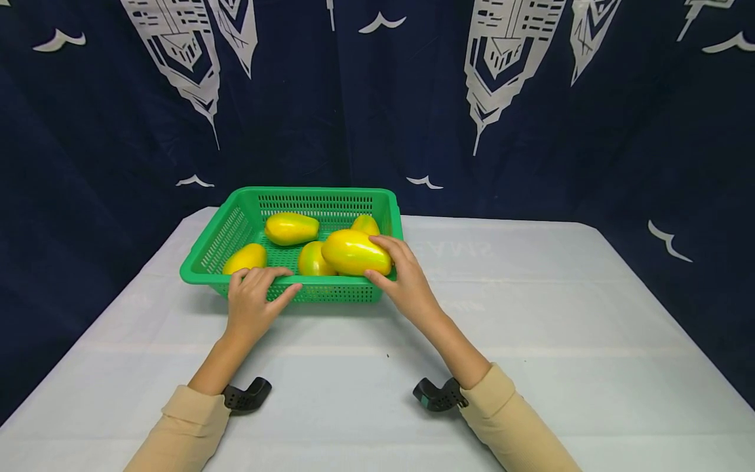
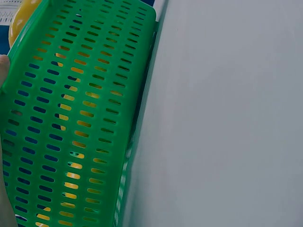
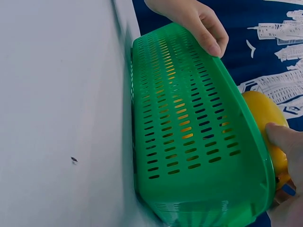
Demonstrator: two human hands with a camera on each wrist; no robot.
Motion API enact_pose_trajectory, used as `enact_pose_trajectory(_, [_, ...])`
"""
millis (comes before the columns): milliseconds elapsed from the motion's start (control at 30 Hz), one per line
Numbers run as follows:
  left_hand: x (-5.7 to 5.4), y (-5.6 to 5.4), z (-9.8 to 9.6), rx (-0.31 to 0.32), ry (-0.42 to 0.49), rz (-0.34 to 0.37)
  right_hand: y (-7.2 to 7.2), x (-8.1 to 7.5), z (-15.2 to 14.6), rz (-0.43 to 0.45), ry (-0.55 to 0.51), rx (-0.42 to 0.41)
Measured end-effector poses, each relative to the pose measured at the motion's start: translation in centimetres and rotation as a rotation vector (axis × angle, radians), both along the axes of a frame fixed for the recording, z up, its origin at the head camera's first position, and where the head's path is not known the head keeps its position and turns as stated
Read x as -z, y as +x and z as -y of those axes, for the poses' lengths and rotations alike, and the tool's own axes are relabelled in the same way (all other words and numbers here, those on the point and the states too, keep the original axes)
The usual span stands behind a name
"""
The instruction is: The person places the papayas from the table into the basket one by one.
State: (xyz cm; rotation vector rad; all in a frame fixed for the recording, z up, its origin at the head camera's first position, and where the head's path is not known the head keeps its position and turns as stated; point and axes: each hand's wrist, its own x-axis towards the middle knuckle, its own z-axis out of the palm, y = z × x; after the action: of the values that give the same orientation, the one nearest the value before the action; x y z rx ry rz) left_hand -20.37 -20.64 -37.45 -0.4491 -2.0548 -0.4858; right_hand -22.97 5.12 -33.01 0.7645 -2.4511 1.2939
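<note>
A green plastic basket (image 1: 203,254) with slotted walls holds several glossy yellow mangoes, among them one at the back (image 1: 291,229) and one at the left (image 1: 246,257). My right hand (image 1: 407,278) grips a large mango (image 1: 355,252) at the basket's near right, its thumb on the near side and fingers over the top. In the right wrist view this mango (image 3: 266,111) rises above the rim. My left hand (image 1: 256,298) holds the near rim, fingers over the edge and thumb outside. The left wrist view mostly shows the basket's outer wall (image 2: 71,118).
A white cloth covers the table (image 1: 531,341), with a small dark speck (image 3: 74,160) on it. Behind hangs a dark blue curtain (image 1: 377,98) printed with white buildings and birds. Black devices (image 1: 248,394) are strapped on both wrists.
</note>
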Motion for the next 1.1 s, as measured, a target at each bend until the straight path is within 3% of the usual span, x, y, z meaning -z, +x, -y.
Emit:
enact_pose_trajectory(367, [0.10, -0.12, 0.04, 0.002, -0.001, -0.011, -0.15, 0.51, 0.16, -0.030, 0.025, 0.025])
enact_pose_trajectory(1100, [0.26, -0.03, 0.12, 0.004, -0.005, 0.009, -0.08, 0.36, -0.05, 0.024, 0.029, 0.038])
